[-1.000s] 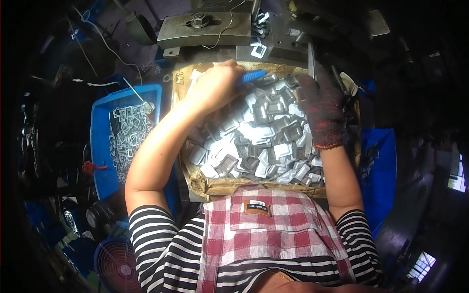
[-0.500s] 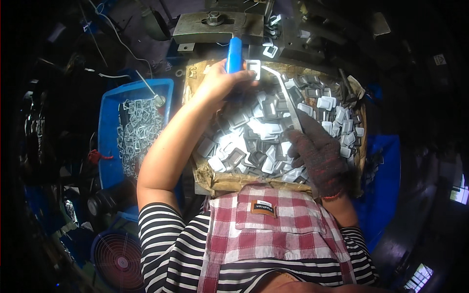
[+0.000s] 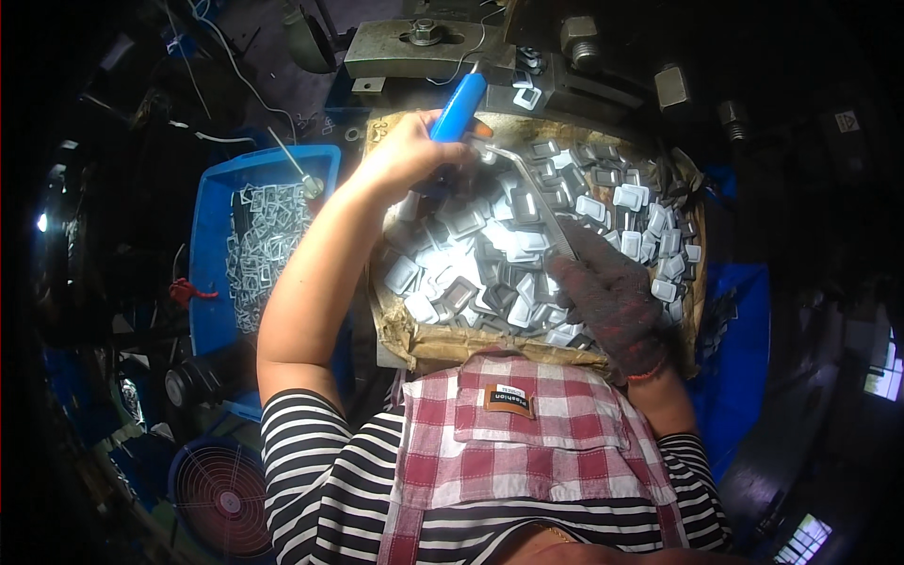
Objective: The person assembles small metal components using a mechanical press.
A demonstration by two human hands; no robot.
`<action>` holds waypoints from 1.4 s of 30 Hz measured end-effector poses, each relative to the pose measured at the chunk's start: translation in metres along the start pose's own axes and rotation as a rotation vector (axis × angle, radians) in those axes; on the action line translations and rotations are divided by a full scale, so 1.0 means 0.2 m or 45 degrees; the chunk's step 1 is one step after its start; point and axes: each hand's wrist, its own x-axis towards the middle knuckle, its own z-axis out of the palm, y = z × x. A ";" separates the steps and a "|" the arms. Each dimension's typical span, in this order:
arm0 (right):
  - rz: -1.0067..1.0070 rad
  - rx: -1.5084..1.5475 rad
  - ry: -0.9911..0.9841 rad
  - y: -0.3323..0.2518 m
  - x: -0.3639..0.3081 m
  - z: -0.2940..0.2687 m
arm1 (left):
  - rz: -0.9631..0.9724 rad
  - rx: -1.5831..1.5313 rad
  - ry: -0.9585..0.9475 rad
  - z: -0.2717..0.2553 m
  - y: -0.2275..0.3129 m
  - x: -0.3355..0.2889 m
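Observation:
My bare left hand (image 3: 405, 155) is closed around a blue-handled tool (image 3: 459, 108) whose thin metal tip points up and away. Beside its fingers, a small pale part (image 3: 486, 153) meets the tweezers' tip; blur hides whether fingers or tips hold it. Bent-tipped metal tweezers (image 3: 544, 202) are gripped in my right hand (image 3: 617, 306), which wears a dark knitted glove. Beneath both hands spreads a pile of small rectangular dish-shaped parts (image 3: 459, 294), grey and white. They lie on a worn tray (image 3: 471, 347) with brown, torn edges.
At left stands a blue bin (image 3: 201, 235) filled with small rectangular frames (image 3: 264, 235). Behind the tray sits a heavy metal block with a bolt (image 3: 424, 33). A few frames (image 3: 526, 97) rest next to it. Another blue container (image 3: 744, 358) is at right, a fan (image 3: 226, 499) at lower left.
The blue-handled tool has tilted to the right. The pale part, earlier upright by my left thumb, now appears lower and blurred at the tweezers' tip, which has shifted left and down.

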 end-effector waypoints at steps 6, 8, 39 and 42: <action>-0.029 -0.023 0.020 0.05 0.01 -0.04 | 0.059 0.438 -0.109 0.00 0.07 0.07; 0.114 0.033 0.230 0.05 -0.02 -0.06 | 0.019 0.577 0.053 0.01 0.12 0.10; -0.564 -0.626 0.894 0.08 0.37 -0.26 | 0.272 1.031 0.288 0.11 0.06 0.04; -1.146 -1.304 0.877 0.05 0.41 -0.30 | 0.330 0.990 0.415 0.08 -0.01 0.05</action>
